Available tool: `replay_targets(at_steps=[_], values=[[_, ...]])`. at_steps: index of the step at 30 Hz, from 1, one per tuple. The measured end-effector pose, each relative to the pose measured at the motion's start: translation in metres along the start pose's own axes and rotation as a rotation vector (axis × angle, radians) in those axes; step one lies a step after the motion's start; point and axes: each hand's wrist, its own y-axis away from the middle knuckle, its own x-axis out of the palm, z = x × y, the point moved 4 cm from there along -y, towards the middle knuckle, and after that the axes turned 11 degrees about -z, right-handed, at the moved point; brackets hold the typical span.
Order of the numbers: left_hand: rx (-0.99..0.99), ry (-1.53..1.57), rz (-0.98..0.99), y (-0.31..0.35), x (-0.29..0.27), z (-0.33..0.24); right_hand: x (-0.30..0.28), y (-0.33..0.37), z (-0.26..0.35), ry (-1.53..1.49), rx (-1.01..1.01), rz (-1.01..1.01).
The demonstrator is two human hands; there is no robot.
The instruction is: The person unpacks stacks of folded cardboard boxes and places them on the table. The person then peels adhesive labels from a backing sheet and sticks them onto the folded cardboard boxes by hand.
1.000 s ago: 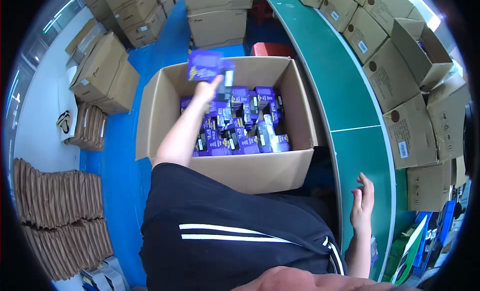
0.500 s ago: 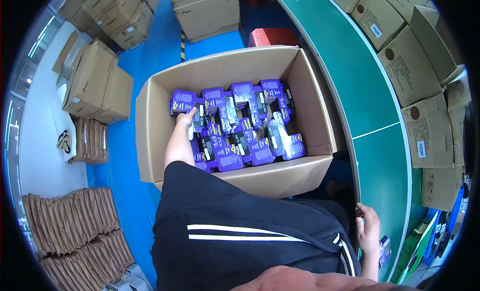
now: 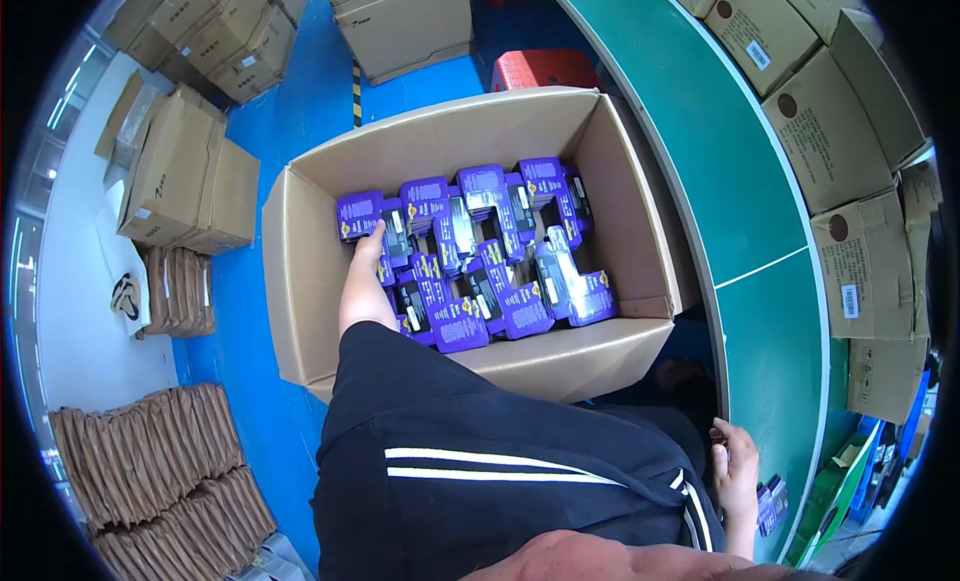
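Observation:
A large open cardboard box (image 3: 290, 311) in front of me holds several purple cartons (image 3: 460, 326), packed in two rough rows with black and clear-plastic faces between them. My left hand (image 3: 368, 245) reaches into its left side and is closed on the purple carton (image 3: 358, 213) at the far left corner; its thumb shows, while the other fingers are mostly hidden. My right hand (image 3: 737, 461) rests at the near edge of the green table (image 3: 765, 331), fingers loosely bent and apart, with nothing visible in it. Beside it lies a small purple pack (image 3: 771, 505).
Closed cardboard boxes (image 3: 405, 31) stand at the back and left on the blue floor. Stacks of flattened brown cardboard (image 3: 150, 446) lie at the left. A red stool (image 3: 545, 69) is behind the box. More cartons (image 3: 825, 131) line the table's far right side.
My left hand and the corner purple carton have shifted slightly toward me. My right hand stays at the table edge. The whole view has moved a little.

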Motion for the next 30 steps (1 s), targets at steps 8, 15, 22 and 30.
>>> replay_targets(at_steps=[8,15,22,30], values=[[-0.098,-0.038,-0.066,-0.012,-0.011,0.002,0.006,-0.005,0.005,0.022,0.015,0.05],[-0.177,-0.068,-0.136,-0.012,-0.028,0.029,0.009,-0.003,0.003,0.054,0.032,0.05],[-0.248,-0.087,-0.211,-0.024,-0.053,0.046,0.01,-0.008,0.001,0.052,0.011,0.059],[-0.26,-0.055,-0.25,-0.04,-0.066,0.063,0.003,0.004,0.0,0.048,-0.029,0.03]])
